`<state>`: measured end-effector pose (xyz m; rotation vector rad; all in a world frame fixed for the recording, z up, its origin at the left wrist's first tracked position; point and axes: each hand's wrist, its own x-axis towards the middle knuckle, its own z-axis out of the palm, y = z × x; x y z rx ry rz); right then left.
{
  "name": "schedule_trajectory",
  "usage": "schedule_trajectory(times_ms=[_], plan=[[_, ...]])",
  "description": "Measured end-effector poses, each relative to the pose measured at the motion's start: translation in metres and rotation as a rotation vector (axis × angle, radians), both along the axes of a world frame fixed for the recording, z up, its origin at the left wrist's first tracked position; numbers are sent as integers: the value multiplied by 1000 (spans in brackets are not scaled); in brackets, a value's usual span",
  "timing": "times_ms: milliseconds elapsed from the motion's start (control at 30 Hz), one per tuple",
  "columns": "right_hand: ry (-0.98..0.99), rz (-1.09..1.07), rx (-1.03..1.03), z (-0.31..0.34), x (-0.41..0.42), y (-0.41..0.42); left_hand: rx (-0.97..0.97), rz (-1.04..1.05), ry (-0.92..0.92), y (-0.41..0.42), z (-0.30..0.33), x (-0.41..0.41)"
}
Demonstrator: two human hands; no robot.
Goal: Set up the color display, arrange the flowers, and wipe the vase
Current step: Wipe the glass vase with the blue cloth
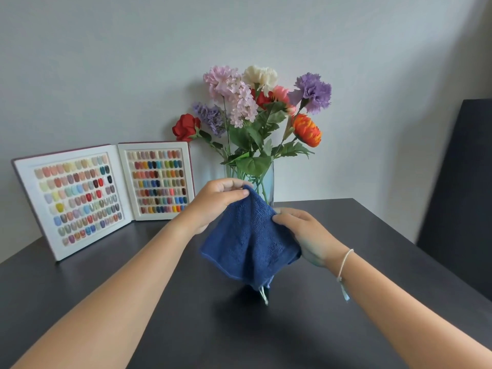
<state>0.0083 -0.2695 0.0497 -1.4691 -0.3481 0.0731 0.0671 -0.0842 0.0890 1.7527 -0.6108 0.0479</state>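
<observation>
A blue cloth [253,243] hangs in the air above the dark table, held by both hands. My left hand [215,201] pinches its top corner, and my right hand [306,233] grips its right edge. Just behind the cloth stands a clear glass vase [267,182] holding several artificial flowers [255,107] in pink, cream, purple, red and orange. The cloth and my left hand hide the vase's lower part. An open color display book [106,193] with rows of painted nail samples leans against the wall at the left.
The dark table [359,235] runs from the wall toward me, with its right edge near a dark chair back [463,187]. A pale wall stands close behind the vase and book. A small tag dangles from the cloth's bottom corner [263,292].
</observation>
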Motion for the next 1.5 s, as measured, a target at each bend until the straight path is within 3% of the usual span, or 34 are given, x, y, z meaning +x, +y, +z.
schedule_trajectory(times_ms=[267,533,767,1033,1267,1500], plan=[[371,-193,347,-10,13,-16,50,92,145,6,-35,31],[367,-470,642,-24,49,-37,9,255,207,13,-58,90],[327,-537,698,-37,96,-29,-132,389,182,0,-61,164],[313,-492,720,-52,129,-17,-288,273,320,-19,-73,212],[268,-421,698,-60,130,-8,-332,226,326,-16,-88,209],[239,-422,697,-59,123,15,-283,319,200,-17,-89,180]])
